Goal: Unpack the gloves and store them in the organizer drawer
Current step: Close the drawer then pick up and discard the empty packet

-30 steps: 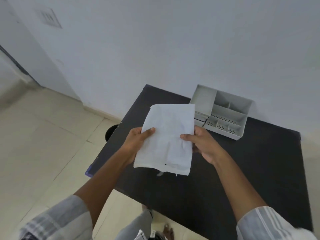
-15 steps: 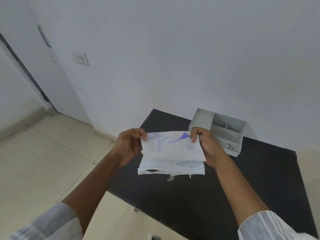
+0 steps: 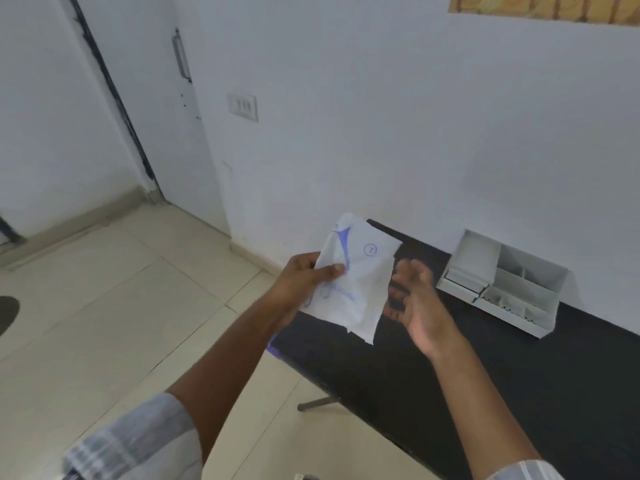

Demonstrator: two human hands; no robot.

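A white paper glove packet (image 3: 360, 275) with blue print is held above the left end of the black table (image 3: 519, 393). My left hand (image 3: 304, 278) grips its left edge, thumb across the front. Just right of the packet, my right hand (image 3: 412, 299) is blurred, fingers spread, holding nothing. The grey plastic organizer (image 3: 502, 282) with several compartments and a small drawer at its front left stands on the table against the wall, to the right of my hands. No gloves show outside the packet.
A white wall runs behind the table, with a switch plate (image 3: 243, 107) and a door (image 3: 180, 109) to the left. Beige tiled floor (image 3: 104, 306) lies left of the table. A metal table leg (image 3: 317, 402) shows under the near edge.
My right hand has let go of the packet and opened beside it. My left hand keeps the packet, now turned upright. The view has swung up and to the left.
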